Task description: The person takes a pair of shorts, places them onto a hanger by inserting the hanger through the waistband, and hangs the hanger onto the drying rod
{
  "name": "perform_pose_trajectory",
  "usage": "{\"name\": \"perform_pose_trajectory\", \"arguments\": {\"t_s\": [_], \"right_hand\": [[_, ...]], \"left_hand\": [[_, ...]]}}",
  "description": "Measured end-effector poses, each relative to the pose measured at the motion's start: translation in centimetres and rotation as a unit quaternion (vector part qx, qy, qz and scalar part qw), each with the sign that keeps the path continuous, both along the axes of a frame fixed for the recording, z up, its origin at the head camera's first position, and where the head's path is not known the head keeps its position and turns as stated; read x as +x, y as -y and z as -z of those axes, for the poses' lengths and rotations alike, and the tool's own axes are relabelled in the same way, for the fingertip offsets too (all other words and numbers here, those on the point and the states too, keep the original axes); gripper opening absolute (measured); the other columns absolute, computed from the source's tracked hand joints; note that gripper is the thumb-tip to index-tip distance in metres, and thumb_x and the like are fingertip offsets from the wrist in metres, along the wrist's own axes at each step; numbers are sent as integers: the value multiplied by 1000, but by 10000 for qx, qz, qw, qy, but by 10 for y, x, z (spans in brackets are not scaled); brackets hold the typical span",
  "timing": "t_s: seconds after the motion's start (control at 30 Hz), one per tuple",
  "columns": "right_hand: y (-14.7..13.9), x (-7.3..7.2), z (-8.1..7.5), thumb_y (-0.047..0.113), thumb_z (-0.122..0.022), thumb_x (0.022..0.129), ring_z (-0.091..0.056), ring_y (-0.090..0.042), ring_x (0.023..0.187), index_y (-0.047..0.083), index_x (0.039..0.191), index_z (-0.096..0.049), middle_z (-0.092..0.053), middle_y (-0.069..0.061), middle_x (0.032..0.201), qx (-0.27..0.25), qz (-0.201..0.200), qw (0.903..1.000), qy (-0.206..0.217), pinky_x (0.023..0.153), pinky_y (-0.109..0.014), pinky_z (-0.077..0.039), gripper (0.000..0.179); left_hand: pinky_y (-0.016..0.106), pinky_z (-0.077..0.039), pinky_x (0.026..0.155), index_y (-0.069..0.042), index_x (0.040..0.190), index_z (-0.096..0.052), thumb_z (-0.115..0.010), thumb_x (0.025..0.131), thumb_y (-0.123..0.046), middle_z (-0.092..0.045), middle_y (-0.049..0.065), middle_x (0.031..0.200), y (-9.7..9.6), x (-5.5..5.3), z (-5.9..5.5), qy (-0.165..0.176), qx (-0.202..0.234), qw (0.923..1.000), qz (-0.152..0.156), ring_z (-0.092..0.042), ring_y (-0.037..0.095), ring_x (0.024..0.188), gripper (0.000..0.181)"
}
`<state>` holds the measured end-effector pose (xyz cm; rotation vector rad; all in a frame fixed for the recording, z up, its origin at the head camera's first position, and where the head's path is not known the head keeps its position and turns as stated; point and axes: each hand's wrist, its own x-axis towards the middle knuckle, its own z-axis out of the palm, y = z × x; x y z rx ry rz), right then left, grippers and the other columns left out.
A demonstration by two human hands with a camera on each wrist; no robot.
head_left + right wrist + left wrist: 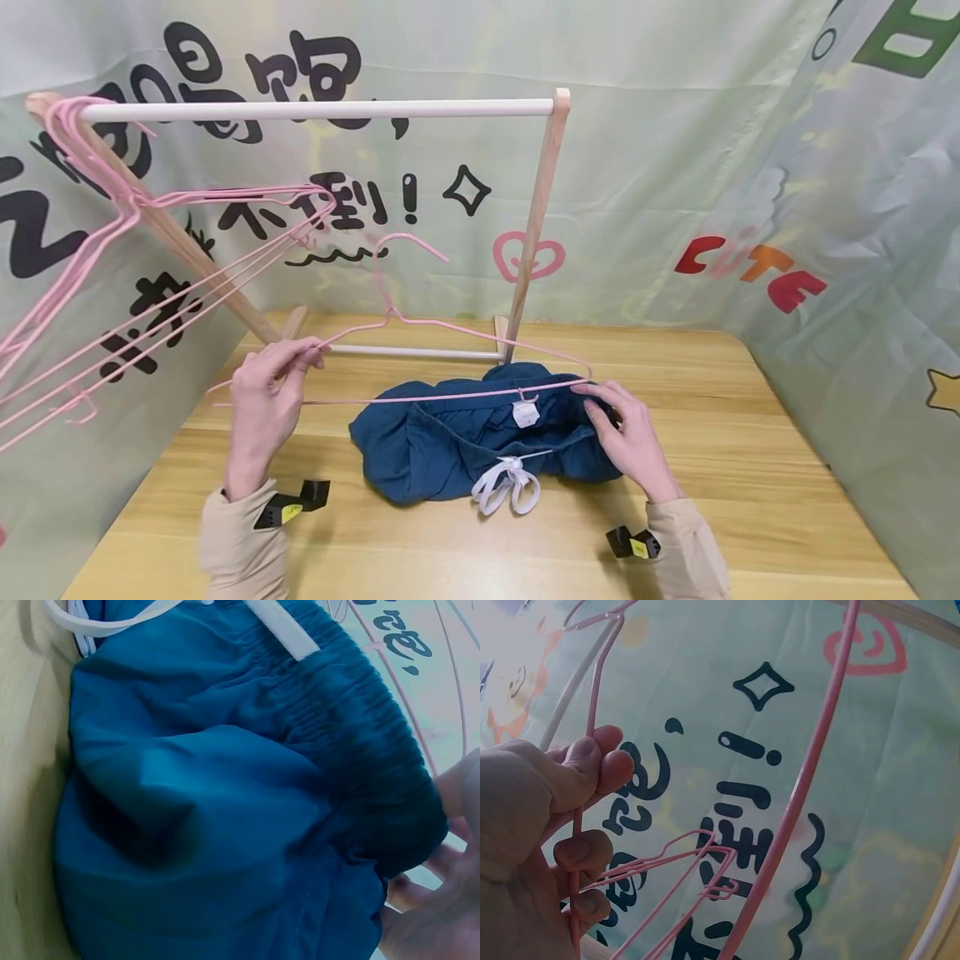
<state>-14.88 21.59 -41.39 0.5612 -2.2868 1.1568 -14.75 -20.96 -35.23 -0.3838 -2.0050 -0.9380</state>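
Observation:
A pink wire hanger (pixel 450 396) stands tilted above the table, hook up. My left hand (pixel 270 396) grips its left shoulder, thumb and fingers wrapped round the wire in the left wrist view. Below and behind the bottom bar lie dark blue shorts (pixel 450 450), bunched, waist opening up, with a white drawstring bow (pixel 508 483) in front and a white label (pixel 526 413) inside. With my right hand (pixel 626 429) I hold the right end of the elastic waistband (pixel 367 742), beside the hanger's right corner. Some right fingers are hidden behind the cloth.
A wooden rack with a white top rail (pixel 322 110) stands behind at the left. Several pink hangers (pixel 131 200) hang at its left end and reach forward near my left hand. A printed curtain (pixel 637 167) encloses the wooden table (pixel 750 467).

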Motion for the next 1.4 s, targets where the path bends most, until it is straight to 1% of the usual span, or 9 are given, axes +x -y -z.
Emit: {"name": "perform_pose_trajectory", "arguments": {"t_s": [0.1, 0.2, 0.27, 0.43, 0.63, 0.87, 1.0, 1.17, 1.4], "right_hand": [[1, -1, 1, -14, -63, 89, -45, -1, 68, 5, 104, -75, -68, -8, 89, -50, 70, 9997, -243, 56, -15, -34, 27], [1, -3, 4, -17, -62, 88, -45, 0, 70, 0, 101, -74, -65, -8, 84, -2, 234, 9991, -364, 58, -16, -34, 24], [0, -4, 5, -18, -61, 87, -44, 1, 68, -2, 101, -74, -66, -8, 84, -13, 278, 9988, -393, 56, -15, -34, 24], [-1, -5, 5, -17, -59, 90, -39, 2, 62, 2, 105, -76, -67, -6, 84, -76, 374, 9984, -422, 53, -14, -30, 30], [-2, -5, 4, -15, -57, 92, -39, 1, 63, 7, 105, -76, -61, -3, 79, -121, 447, 9979, -450, 55, -14, -30, 32], [-1, -6, 4, -15, -55, 93, -41, 0, 63, 8, 105, -76, -62, -4, 83, -123, 525, 9979, -360, 55, -17, -31, 32], [-1, -5, 3, -15, -55, 93, -40, 0, 63, 8, 105, -76, -63, -5, 84, -121, 533, 9979, -340, 55, -18, -32, 33], [0, -4, 2, -16, -55, 92, -40, 0, 63, 6, 105, -75, -64, -6, 84, -90, 472, 9979, -429, 55, -18, -32, 32], [1, -2, 0, -15, -57, 93, -45, -1, 68, 6, 106, -76, -67, -6, 86, -169, 415, 9974, -558, 59, -17, -34, 31]], "left_hand": [[19, -28, 74, -5, 99, -78, -70, 86, 10, -71, 10, 75, -1, 1, 4, 59, -67, 10000, -10, -51, -17, 76, 22], [19, -28, 74, -5, 100, -78, -69, 87, 10, -71, 9, 75, -1, 0, 7, 110, -80, 9999, 16, -50, -16, 77, 22], [19, -28, 75, -6, 100, -78, -69, 87, 9, -71, 9, 75, -1, 0, 8, 120, -79, 9999, 42, -50, -17, 78, 22], [20, -27, 75, -7, 100, -79, -69, 87, 10, -71, 8, 73, 1, -2, 8, 105, -118, 9999, 21, -50, -18, 79, 24], [20, -27, 75, -10, 101, -79, -70, 86, 10, -70, 7, 73, 4, -2, 9, 144, -175, 9997, -15, -50, -18, 77, 26], [21, -27, 76, -9, 100, -78, -71, 85, 9, -71, 6, 73, 4, -2, 9, 240, -362, 9990, 102, -50, -18, 82, 25], [21, -28, 79, -7, 98, -77, -72, 84, 10, -71, 5, 73, 2, -2, 10, 302, -519, 9980, 209, -53, -10, 82, 23], [20, -29, 80, -7, 96, -77, -72, 84, 9, -70, 3, 73, -2, -4, 11, 309, -649, 9971, 259, -56, 2, 77, 21], [22, -28, 79, -7, 95, -77, -73, 83, 10, -70, 2, 73, -7, -6, 12, 397, -758, 9954, 439, -56, 10, 74, 21]]}}
